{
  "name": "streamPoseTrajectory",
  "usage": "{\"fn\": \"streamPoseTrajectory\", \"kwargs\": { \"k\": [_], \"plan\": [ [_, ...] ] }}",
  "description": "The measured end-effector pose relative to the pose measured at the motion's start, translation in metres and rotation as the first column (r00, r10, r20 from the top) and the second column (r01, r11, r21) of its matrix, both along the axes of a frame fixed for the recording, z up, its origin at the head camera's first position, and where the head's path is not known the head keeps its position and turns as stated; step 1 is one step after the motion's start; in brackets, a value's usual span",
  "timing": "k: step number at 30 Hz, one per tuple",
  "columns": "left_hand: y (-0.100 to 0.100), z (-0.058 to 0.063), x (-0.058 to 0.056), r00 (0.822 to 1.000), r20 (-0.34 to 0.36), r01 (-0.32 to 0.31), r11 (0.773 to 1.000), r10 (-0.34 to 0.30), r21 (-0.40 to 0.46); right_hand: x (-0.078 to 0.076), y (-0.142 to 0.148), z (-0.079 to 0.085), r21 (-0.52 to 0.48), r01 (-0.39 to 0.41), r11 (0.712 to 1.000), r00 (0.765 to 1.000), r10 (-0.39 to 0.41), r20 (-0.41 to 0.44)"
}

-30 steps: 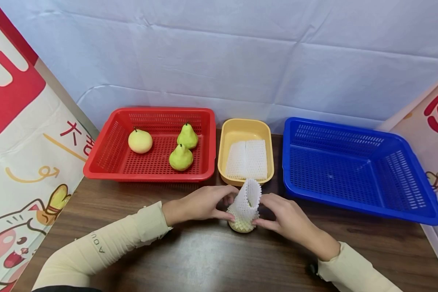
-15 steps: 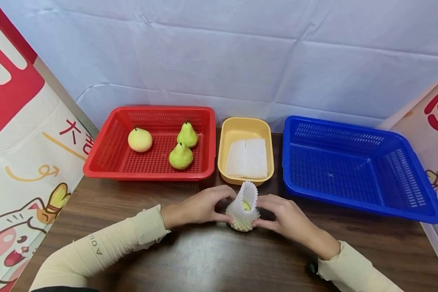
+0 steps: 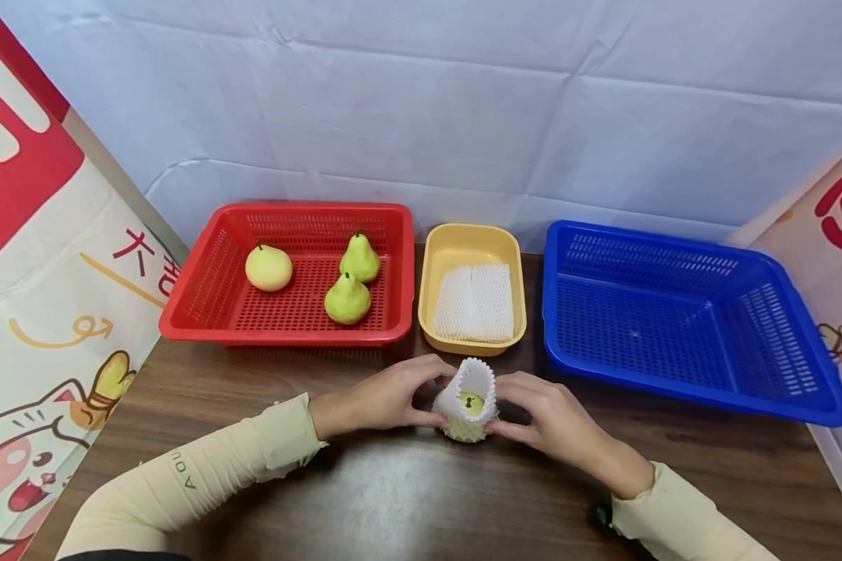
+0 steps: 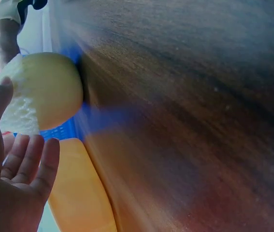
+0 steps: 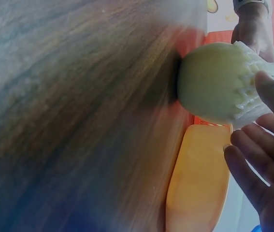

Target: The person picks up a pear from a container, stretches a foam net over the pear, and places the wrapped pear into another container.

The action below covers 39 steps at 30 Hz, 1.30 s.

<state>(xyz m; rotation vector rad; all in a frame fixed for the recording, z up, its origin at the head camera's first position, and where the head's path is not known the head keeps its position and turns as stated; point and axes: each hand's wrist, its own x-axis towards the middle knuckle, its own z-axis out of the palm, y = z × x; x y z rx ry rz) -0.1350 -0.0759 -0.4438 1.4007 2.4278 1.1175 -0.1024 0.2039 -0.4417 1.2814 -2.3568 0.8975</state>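
Observation:
A pale yellow-green pear (image 3: pixel 472 403) stands upright on the wooden table in front of the yellow tub. Around its upper part sits a white foam net sleeve (image 3: pixel 452 403), whose open mouth shows the stem. From the left, my left hand (image 3: pixel 396 395) pinches the net with its thumb and fingers. My right hand (image 3: pixel 557 417) grips it from the opposite side in the same way. Both wrist views show the bare lower part of the pear (image 4: pixel 59 89) beneath the net's ruffled edge, with each thumb on the net. Some fingertips are hidden behind the sleeve.
A red basket (image 3: pixel 309 338) on the left holds a round yellowish pear (image 3: pixel 269 269) and two green pears (image 3: pixel 347 300). Flat foam nets (image 3: pixel 473 304) lie in a yellow tub (image 3: pixel 431 253) at the middle. To its right is a blue basket (image 3: pixel 673 397).
The net's top has come lower and its mouth now opens toward the camera, with the pear's stem showing inside. Both hands have stayed nearly in place on either side.

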Motion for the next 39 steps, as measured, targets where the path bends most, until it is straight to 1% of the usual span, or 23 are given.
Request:
{"fn": "streamPoseTrajectory", "kwargs": {
  "k": [4, 10, 15, 19, 23, 28, 31, 35, 39],
  "plan": [
    [0.000, 0.000, 0.000, 1.000, 0.024, -0.001, 0.999, 0.002, -0.051, 0.000, 0.001, 0.000, 0.028, 0.007, 1.000, 1.000, -0.008, 0.024],
    [0.001, 0.000, 0.000, 0.999, 0.043, -0.018, 0.991, 0.024, -0.131, 0.000, 0.002, 0.000, 0.077, 0.025, 0.997, 0.999, -0.028, 0.038],
    [0.002, 0.002, 0.001, 0.999, 0.042, -0.027, 0.983, 0.035, -0.182, 0.000, 0.002, 0.000, 0.127, 0.042, 0.991, 0.997, -0.050, 0.062],
    [0.003, 0.004, 0.002, 0.998, 0.032, -0.045, 0.977, 0.053, -0.209, 0.000, 0.002, 0.002, 0.163, 0.059, 0.985, 0.994, -0.073, 0.077],
    [0.003, 0.003, 0.001, 0.998, 0.035, -0.043, 0.980, 0.050, -0.192, 0.001, 0.001, 0.004, 0.192, 0.078, 0.978, 0.992, -0.096, 0.082],
    [0.003, 0.000, 0.002, 1.000, 0.014, -0.010, 0.992, 0.012, -0.126, 0.002, 0.002, 0.005, 0.208, 0.091, 0.974, 0.991, -0.109, 0.080],
    [0.003, 0.000, 0.005, 1.000, 0.008, -0.013, 0.993, 0.014, -0.117, 0.002, 0.001, 0.005, 0.215, 0.098, 0.972, 0.990, -0.117, 0.081],
    [0.006, 0.001, 0.007, 0.999, 0.000, -0.054, 0.989, 0.054, -0.140, 0.003, 0.000, 0.007, 0.237, 0.116, 0.965, 0.985, -0.142, 0.096],
    [0.008, 0.001, 0.009, 0.996, -0.013, -0.090, 0.976, 0.089, -0.198, 0.004, -0.001, 0.010, 0.271, 0.133, 0.953, 0.977, -0.172, 0.128]
  ]
}}
